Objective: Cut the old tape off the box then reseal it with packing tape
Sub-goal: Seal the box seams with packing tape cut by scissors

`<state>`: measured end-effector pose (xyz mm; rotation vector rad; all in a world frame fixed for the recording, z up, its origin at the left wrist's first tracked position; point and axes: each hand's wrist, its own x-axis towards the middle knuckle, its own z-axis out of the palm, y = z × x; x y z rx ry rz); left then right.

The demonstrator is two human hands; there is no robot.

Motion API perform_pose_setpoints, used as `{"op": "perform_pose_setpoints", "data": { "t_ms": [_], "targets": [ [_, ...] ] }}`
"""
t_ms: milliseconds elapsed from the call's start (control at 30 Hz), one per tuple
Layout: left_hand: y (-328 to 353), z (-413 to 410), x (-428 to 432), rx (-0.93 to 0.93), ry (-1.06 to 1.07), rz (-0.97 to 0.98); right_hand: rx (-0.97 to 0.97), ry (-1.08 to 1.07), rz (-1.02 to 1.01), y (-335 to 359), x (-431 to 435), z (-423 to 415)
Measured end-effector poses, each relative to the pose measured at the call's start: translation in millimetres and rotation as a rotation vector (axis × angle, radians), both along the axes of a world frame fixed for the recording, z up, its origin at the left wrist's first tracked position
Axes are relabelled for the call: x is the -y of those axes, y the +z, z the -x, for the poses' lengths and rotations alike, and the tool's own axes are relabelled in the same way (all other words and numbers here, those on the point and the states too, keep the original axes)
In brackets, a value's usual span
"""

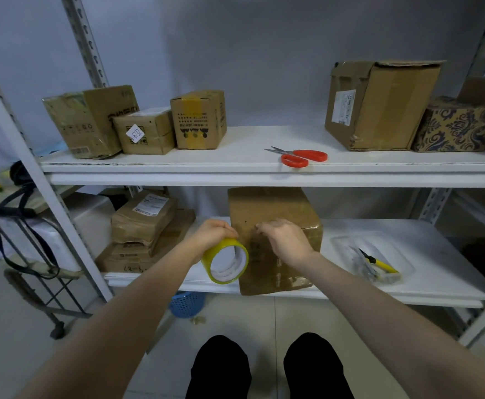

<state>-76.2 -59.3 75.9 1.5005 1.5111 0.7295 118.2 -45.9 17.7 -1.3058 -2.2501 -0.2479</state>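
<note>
Resealing seems begun: the left hand (pixel 212 233) grips a glossy yellow tape roll (pixel 226 262) at the left edge of the scuffed cardboard box (pixel 275 208). The right hand (pixel 285 240) lies on the box's top with fingers bent, but I cannot tell whether they pin a tape end. Next, the strip needs drawing taut across.

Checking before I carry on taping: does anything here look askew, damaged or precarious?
The red scissors lie at the upper shelf's front edge, one handle loop seemingly overhanging it. The box under the right hand juts past the lower shelf's front edge.
</note>
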Motion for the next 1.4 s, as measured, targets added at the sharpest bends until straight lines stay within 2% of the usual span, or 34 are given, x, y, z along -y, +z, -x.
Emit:
{"op": "perform_pose_setpoints", "data": {
  "t_ms": [300,400,500,600,733,833,967,1100,1167,1267,1400],
  "targets": [
    [10.9,-2.5,10.6,0.013,-0.031,0.007,-0.061,-0.020,0.109,14.6,17.1,-13.5],
    [13.7,-3.3,8.2,0.040,-0.026,-0.032,-0.211,-0.101,0.173,22.4,20.6,-3.3],
    [15.4,-2.0,2.6,0.060,-0.035,-0.075,-0.395,-0.066,0.232,30.8,28.9,16.4],
    [14.0,1.6,-1.6,0.057,-0.049,-0.117,-0.479,-0.072,0.386,38.4,30.9,35.8],
    [6.9,11.3,0.6,0.041,-0.095,-0.148,-0.630,-0.066,0.484,39.0,28.6,50.9],
    [1.7,19.6,3.3,0.046,-0.114,-0.140,-0.606,-0.096,0.538,39.4,30.8,55.6],
    [-3.7,30.1,11.0,0.077,-0.198,-0.121,-0.527,-0.148,0.512,44.5,34.9,56.6],
    [-4.7,43.0,11.2,0.161,-0.166,-0.041,-0.617,-0.174,0.516,48.4,31.3,49.8],
    [-2.3,46.4,11.8,0.120,-0.224,-0.021,-0.638,-0.187,0.507,49.6,30.0,47.7],
    [1.6,43.8,12.2,0.085,-0.200,-0.030,-0.606,-0.243,0.491,50.3,33.3,51.2],
    [6.6,36.8,5.9,-0.127,-0.143,-0.014,-0.641,-0.292,0.415,50.7,38.5,54.9]
  ]
}}
